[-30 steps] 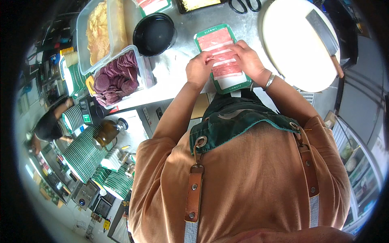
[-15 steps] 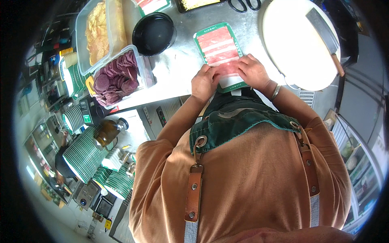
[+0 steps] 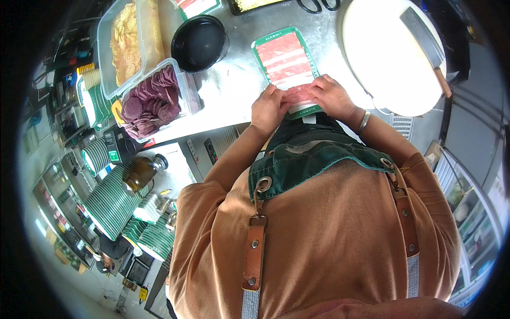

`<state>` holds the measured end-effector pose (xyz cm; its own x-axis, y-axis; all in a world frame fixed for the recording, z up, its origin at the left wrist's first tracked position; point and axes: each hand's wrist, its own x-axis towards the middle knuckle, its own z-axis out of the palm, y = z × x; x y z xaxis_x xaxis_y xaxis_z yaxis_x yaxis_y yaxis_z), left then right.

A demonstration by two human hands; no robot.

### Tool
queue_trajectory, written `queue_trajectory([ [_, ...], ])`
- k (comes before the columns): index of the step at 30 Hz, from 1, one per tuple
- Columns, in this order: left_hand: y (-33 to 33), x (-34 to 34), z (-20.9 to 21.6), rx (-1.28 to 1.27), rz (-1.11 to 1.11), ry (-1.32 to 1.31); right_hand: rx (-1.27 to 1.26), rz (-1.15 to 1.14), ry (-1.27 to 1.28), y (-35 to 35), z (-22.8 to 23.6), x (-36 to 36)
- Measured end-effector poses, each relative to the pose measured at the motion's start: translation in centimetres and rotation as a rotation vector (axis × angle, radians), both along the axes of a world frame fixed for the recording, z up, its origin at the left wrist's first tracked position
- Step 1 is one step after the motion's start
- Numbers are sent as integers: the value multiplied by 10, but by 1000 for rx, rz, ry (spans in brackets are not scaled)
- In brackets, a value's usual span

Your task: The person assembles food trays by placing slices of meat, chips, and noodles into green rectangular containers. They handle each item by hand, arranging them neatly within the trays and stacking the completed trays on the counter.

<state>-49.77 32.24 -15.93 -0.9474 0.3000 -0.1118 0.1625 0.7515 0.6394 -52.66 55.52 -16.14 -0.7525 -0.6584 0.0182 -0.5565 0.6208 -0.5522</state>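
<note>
A rectangular white tray with a green rim (image 3: 304, 112) lies before me on the metal table. Rows of thin pink-red meat slices (image 3: 285, 54) cross its far part. At its near end my left hand (image 3: 268, 109) and my right hand (image 3: 336, 99) have their fingers closed on the two ends of a meat slice (image 3: 300, 94). This slice looks bunched or folded into a narrow band, with bare white tray on both sides of it. My fingertips partly hide its ends.
To the left stand a clear tub of purple slices (image 3: 151, 101), a tub of yellow crinkle-cut slices (image 3: 126, 40) and a black bowl (image 3: 198, 43). A cleaver (image 3: 422, 34) rests on the round white board (image 3: 380, 64) at right. Black-handled scissors (image 3: 313, 5) lie at the far edge.
The near meat slice has become a narrower band, and a white gap now separates it from the slices beyond. My hands have barely shifted. A person in the left background has moved.
</note>
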Motion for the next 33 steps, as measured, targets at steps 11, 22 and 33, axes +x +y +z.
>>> queue_trajectory([
  [11, 4, 2, -1, 18, 36, -49, -409, 34, -178, -11, 22, 2],
  [22, 3, -13, 1, 29, 134, 105, -293, -128, -239, -7, 14, -9],
  [33, -1, -20, 2, -91, 99, 84, -42, -90, -127, -5, 9, -17],
])
